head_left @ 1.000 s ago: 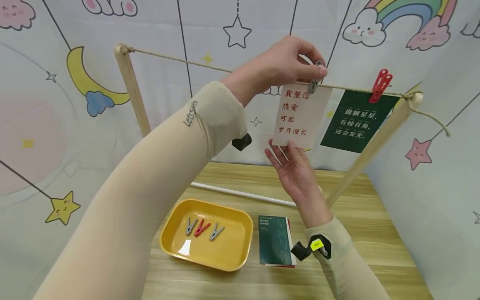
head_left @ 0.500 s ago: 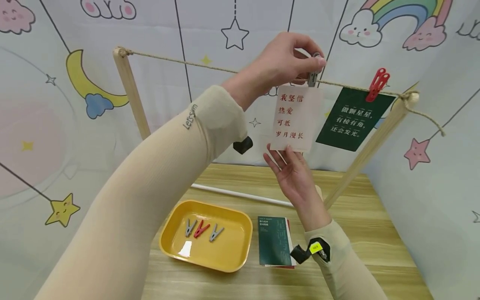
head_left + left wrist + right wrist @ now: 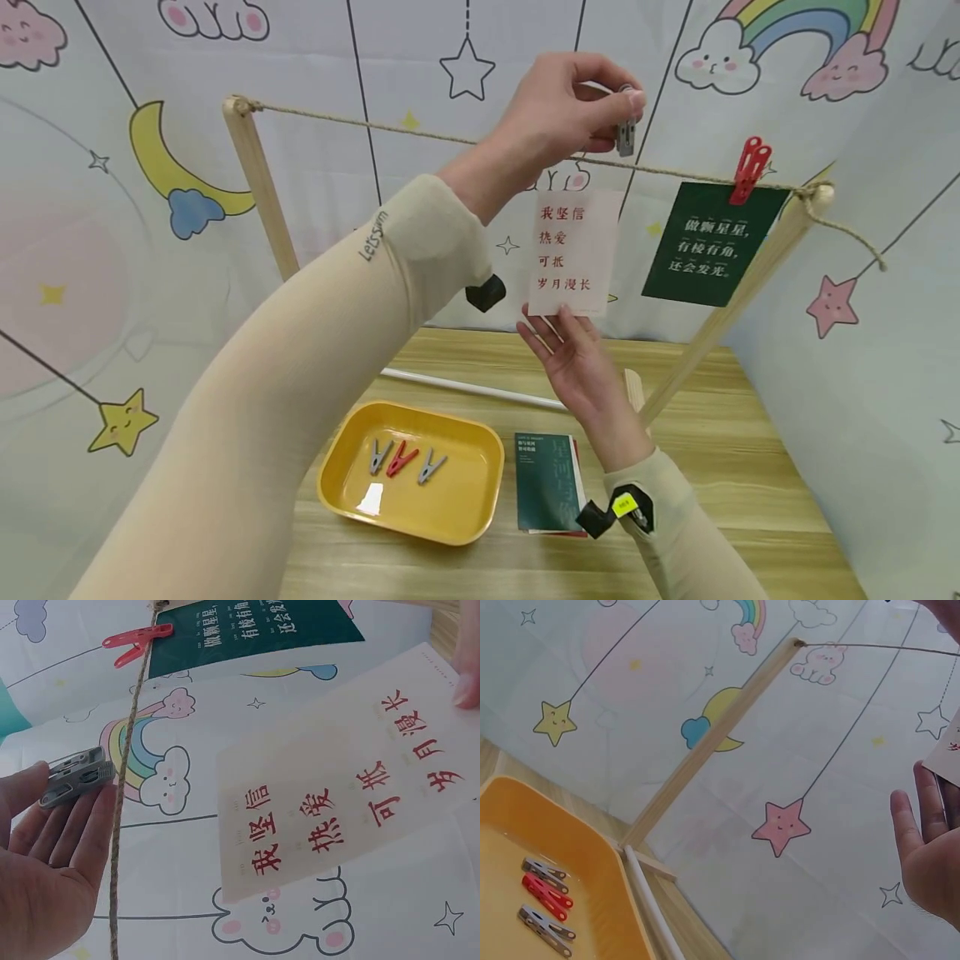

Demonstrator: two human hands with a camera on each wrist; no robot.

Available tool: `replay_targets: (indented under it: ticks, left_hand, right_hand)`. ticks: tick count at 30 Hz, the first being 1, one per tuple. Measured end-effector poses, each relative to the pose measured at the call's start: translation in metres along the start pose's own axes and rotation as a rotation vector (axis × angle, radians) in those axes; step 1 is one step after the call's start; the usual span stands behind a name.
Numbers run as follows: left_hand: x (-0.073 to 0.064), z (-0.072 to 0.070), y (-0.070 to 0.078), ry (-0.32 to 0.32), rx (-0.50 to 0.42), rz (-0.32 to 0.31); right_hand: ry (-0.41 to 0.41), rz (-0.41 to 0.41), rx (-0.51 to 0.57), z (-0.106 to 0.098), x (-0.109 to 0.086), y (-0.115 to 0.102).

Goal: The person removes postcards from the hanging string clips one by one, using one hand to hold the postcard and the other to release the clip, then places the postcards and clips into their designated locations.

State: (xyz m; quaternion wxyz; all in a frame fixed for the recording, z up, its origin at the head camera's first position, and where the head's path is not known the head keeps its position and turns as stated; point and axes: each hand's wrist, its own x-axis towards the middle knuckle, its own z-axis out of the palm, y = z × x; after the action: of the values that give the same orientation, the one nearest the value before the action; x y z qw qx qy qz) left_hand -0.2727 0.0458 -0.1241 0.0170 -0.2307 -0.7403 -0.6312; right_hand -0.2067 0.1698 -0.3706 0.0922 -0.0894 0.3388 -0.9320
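Note:
My left hand (image 3: 558,108) pinches a grey clothespin (image 3: 626,137) just above the twine (image 3: 675,172). In the left wrist view that clothespin (image 3: 77,778) sits between thumb and fingers, beside the twine and not clipped on it. Lower down, my right hand (image 3: 576,362) holds a pale card (image 3: 573,250) with red writing by its bottom edge, thumb in front and fingers behind. The card's top edge hangs free below the twine. To its right, a red clothespin (image 3: 750,171) fastens a dark green card (image 3: 712,242) to the twine.
Wooden posts (image 3: 258,183) carry the twine at both ends. A yellow tray (image 3: 420,517) with grey and red clothespins (image 3: 401,458) stands on the table, beside a stack of cards (image 3: 547,483). A white rod (image 3: 472,387) lies behind them.
The grey clothespin in my left hand has risen off the twine. The pale card has come down and slightly left with my right hand, so its top is now apart from the twine.

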Motion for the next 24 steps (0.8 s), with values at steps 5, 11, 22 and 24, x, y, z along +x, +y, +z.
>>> replay_targets:
  ticks: [5, 11, 22, 24]
  left_hand:
    - [-0.005, -0.004, 0.006, -0.008, 0.024, 0.034]
    - [-0.017, -0.013, 0.015, -0.047, 0.066, 0.041]
    - [-0.041, -0.032, 0.013, -0.091, 0.106, 0.048]
    - [-0.046, -0.034, 0.012, -0.104, 0.112, 0.055]
  right_hand:
    - [0.010, 0.014, 0.001, -0.004, -0.002, 0.001]
    - [0.012, 0.030, -0.017, -0.009, -0.007, 0.004]
    - [0.038, 0.057, -0.018, -0.016, -0.017, 0.007]
    - [0.041, 0.059, -0.024, -0.016, -0.019, 0.008]
